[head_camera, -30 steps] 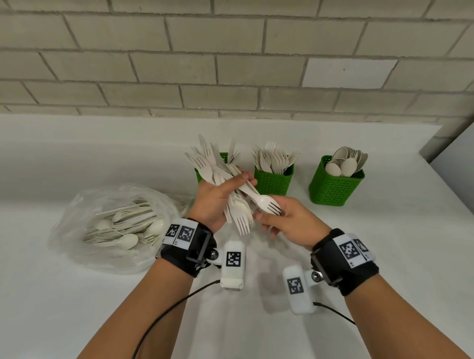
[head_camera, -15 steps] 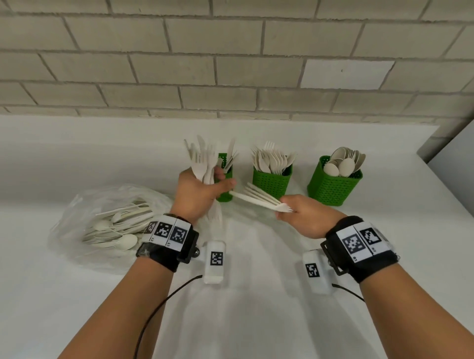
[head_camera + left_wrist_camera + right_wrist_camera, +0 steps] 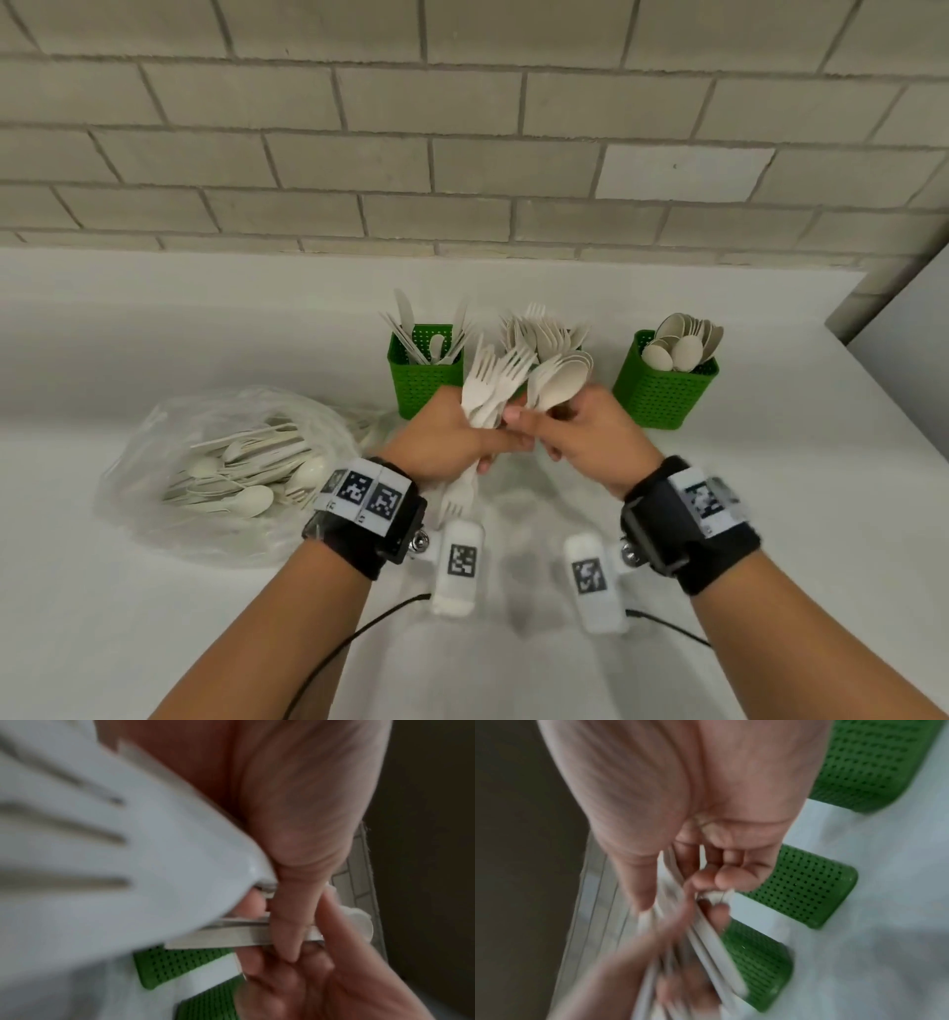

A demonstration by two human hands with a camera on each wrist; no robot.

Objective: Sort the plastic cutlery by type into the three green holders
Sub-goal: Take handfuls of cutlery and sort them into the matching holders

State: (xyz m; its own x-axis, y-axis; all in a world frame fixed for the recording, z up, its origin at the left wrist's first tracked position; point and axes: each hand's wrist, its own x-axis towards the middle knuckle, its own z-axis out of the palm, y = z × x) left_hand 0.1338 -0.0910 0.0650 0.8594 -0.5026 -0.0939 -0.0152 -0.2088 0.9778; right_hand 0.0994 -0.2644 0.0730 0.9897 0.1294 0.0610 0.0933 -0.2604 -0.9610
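Head view: left hand point(image 3: 452, 437) grips a fanned bundle of cream plastic forks point(image 3: 495, 383), fingers curled round the handles; right hand point(image 3: 590, 437) pinches what look like spoons point(image 3: 560, 383) before the three green perforated holders point(image 3: 665, 393). Light, slick, springy, so hold mid-handle.

Three green perforated holders stand upright in a row on the white surface point(image 3: 770, 514): the left holder point(image 3: 422, 383) carries knives, the middle holder point(image 3: 519, 391), mostly hidden, forks, the right holder point(image 3: 665, 393) spoons. A bundle of cream forks point(image 3: 495, 383) and some spoons point(image 3: 562, 383) are held just before them. More cutlery point(image 3: 241, 475) lies in a clear bag.
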